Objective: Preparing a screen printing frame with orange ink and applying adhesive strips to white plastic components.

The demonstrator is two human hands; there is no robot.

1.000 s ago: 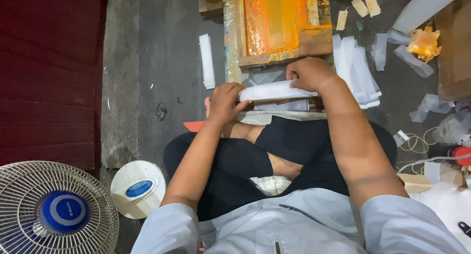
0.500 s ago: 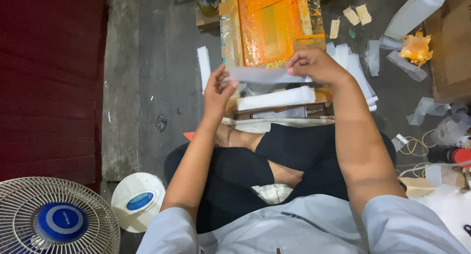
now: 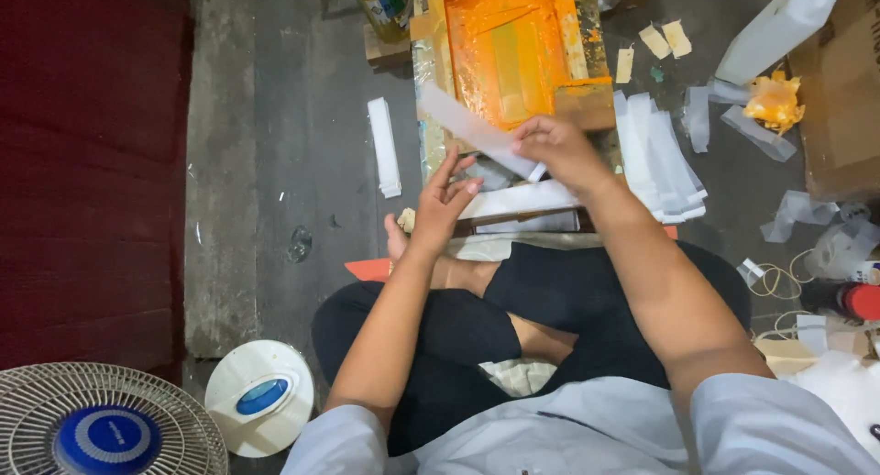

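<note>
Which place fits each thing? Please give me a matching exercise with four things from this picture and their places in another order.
Things:
1. white strip
2. orange-stained frame
3. fan
4. tin can

Places:
a. bottom left corner
b. top edge, left of the frame
c. pinched in the right hand
d. on the floor ahead of the knees

Pairs: 1-c, 2-d, 3-a, 4-b
</note>
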